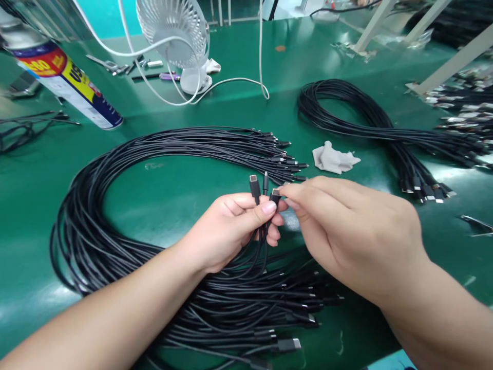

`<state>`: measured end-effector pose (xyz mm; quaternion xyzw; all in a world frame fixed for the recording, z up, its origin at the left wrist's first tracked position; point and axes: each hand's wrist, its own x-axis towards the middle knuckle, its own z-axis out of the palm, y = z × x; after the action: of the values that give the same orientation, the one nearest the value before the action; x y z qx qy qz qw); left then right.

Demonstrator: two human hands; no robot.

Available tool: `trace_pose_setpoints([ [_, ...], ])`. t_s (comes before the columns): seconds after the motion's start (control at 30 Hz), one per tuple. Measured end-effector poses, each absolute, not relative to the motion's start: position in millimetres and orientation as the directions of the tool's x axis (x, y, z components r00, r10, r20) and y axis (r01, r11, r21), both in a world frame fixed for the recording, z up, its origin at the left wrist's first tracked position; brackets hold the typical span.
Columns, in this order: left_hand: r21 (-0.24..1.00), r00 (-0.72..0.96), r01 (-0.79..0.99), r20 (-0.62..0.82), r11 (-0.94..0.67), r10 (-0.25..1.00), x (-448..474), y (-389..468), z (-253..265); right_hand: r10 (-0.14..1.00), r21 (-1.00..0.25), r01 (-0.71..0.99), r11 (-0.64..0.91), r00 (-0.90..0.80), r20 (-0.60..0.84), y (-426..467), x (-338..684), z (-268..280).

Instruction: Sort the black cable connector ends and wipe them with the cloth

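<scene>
At 10 o'clock on the green table point(239, 54), a spray can point(67, 77) with a red, yellow and blue label leans in view. A white fan point(175, 25) stands at 11 o'clock, with a white cord point(234, 79) looping around its base. Between them lie scissors point(110, 67) and a purple pen point(169, 77). Pale posts point(454, 62) rise toward 2 o'clock.
</scene>
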<state>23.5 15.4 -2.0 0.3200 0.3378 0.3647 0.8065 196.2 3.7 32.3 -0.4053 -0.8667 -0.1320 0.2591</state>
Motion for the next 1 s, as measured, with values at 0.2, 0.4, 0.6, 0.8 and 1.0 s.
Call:
trace_pose_setpoints([
  [0.2, 0.79, 0.517, -0.337, -0.299, 0.512, 0.802, 21.9, 15.1, -3.0, 0.623, 0.05, 0.769, 0.637, -0.552, 0.555, 3.0, 197.6, 34.4],
  [0.4, 0.811, 0.502, -0.314, -0.301, 0.494, 0.811, 22.1, 16.2, -3.3, 0.608, 0.071, 0.765, 0.64, -0.561, 0.562, 4.2, 197.8, 33.4],
  [0.6, 0.789, 0.485, -0.333, -0.327, 0.517, 0.811, 24.3, 16.0, -1.7, 0.596, 0.088, 0.76, 0.644, -0.571, 0.564, 5.0, 199.3, 34.4],
  [0.8, 0.765, 0.481, -0.378, -0.32, 0.522, 0.817, 26.3, 17.5, -1.3, 0.603, 0.104, 0.768, 0.632, -0.571, 0.557, 4.8, 201.5, 34.1],
  [1.0, 0.769, 0.473, -0.366, -0.331, 0.524, 0.817, 25.2, 18.4, -1.2, 0.609, 0.098, 0.766, 0.636, -0.575, 0.546, 4.9, 203.2, 34.7],
])
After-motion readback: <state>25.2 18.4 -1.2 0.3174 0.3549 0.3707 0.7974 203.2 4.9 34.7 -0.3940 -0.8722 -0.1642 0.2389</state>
